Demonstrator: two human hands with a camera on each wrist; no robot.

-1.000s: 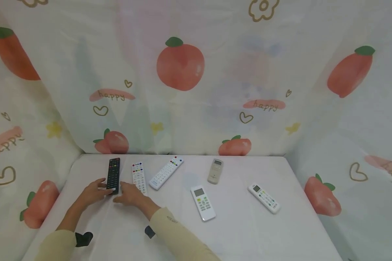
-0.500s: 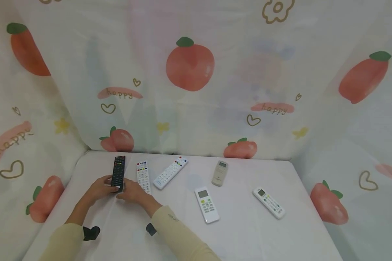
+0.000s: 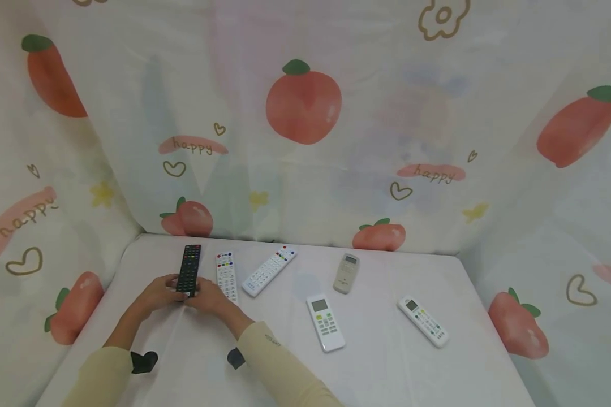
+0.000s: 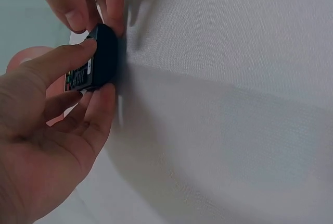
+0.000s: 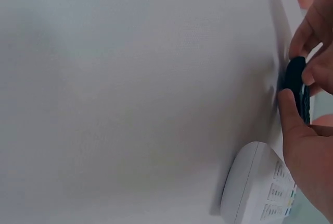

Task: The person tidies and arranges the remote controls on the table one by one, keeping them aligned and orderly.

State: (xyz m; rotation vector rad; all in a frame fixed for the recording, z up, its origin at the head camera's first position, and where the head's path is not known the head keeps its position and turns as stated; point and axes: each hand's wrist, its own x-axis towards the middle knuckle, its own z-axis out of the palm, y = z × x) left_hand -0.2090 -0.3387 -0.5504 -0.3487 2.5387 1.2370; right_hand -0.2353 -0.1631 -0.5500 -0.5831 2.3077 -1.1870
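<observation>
A long black remote control (image 3: 189, 270) with many small buttons lies at the far left of the table. My left hand (image 3: 156, 294) pinches its near end from the left; in the left wrist view the thumb lies over the button face of the remote control (image 4: 106, 57) and fingers sit at its lower edge. From the other side my right hand (image 3: 210, 298) holds the same end between thumb and fingers, as the right wrist view shows beside the dark end of the remote control (image 5: 295, 75). A white remote control (image 3: 226, 277) lies just right of that hand, partly covered by it.
Another white remote (image 3: 269, 271) lies slanted farther right. Beyond it are a beige remote (image 3: 346, 273), a white remote with a screen (image 3: 325, 323) and a slim white one (image 3: 423, 322). Patterned fabric walls (image 3: 305, 186) border the white table (image 3: 387, 367) at back and sides.
Both hands have closed in on the near end of the black remote, the right hand coming up against its side. The head view has swung slightly left.
</observation>
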